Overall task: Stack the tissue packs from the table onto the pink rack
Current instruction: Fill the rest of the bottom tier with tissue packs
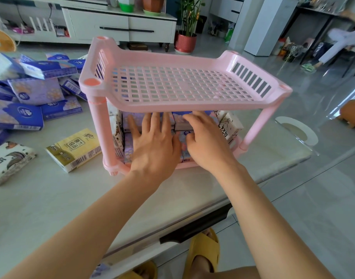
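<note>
The pink two-tier rack point(192, 106) stands on the table point(52, 198) in the middle of the head view. Its upper grid shelf holds nothing. Its lower shelf is packed with purple tissue packs point(180, 122), with white patterned packs at both ends. My left hand point(154, 146) presses flat with straight fingers against the front of the left packs. My right hand point(204, 141) presses its fingers against the right packs. A yellow pack point(74, 149) and a white patterned pack point(9, 161) lie on the table to the left. A heap of purple packs point(31, 93) lies further left.
The table's front edge runs diagonally below my arms, with its right corner near a white ring-shaped object point(297, 129). Beyond the table are a white cabinet point(120, 25), a potted plant point(185, 42) and a seated person point(341, 43) at far right.
</note>
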A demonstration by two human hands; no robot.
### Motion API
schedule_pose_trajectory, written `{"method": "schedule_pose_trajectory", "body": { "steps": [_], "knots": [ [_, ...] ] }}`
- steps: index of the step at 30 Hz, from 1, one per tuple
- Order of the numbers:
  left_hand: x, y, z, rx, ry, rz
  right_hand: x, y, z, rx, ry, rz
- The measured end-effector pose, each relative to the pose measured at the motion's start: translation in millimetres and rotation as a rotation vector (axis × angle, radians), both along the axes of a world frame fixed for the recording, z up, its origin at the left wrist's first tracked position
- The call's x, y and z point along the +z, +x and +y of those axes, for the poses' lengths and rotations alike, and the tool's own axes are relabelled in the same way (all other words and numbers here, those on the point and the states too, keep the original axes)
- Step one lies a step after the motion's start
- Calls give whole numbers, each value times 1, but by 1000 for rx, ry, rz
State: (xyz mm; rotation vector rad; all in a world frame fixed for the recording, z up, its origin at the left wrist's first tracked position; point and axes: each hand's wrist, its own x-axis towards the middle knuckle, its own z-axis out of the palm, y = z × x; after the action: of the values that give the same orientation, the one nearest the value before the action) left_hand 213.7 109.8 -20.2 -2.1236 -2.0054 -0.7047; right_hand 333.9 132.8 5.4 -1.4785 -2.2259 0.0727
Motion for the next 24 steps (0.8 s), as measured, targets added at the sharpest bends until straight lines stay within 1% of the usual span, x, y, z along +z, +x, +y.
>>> {"method": "schedule_pose_trajectory", "body": {
  "steps": [2,9,12,14,17,19,20,22,24],
  "knots": [
    [0,0,0,5,-33,2,-2,0,1,9,-23,-18],
    [-1,-3,1,-16,-45,10,-6,-1,4,2,17,-20],
    [0,-3,0,-11,-46,-18,-6,-1,3,4,5,17],
    [4,-3,-2,-15,-34,-44,-2,-5,0,11,32,97],
    [7,-4,-11,-126,14,-95,3,-21,-18,18,153,241],
    [18,-8,-29,-192,-5,-128,6,-36,-36,46,147,393],
    [27,-12,-38,-179,-37,-151,7,-43,-46,65,139,468],
    [41,-22,-56,-156,-21,-238,12,-57,-62,89,145,629],
    [55,-34,-80,-195,89,-392,22,-69,-76,141,111,811]
  ]
}}
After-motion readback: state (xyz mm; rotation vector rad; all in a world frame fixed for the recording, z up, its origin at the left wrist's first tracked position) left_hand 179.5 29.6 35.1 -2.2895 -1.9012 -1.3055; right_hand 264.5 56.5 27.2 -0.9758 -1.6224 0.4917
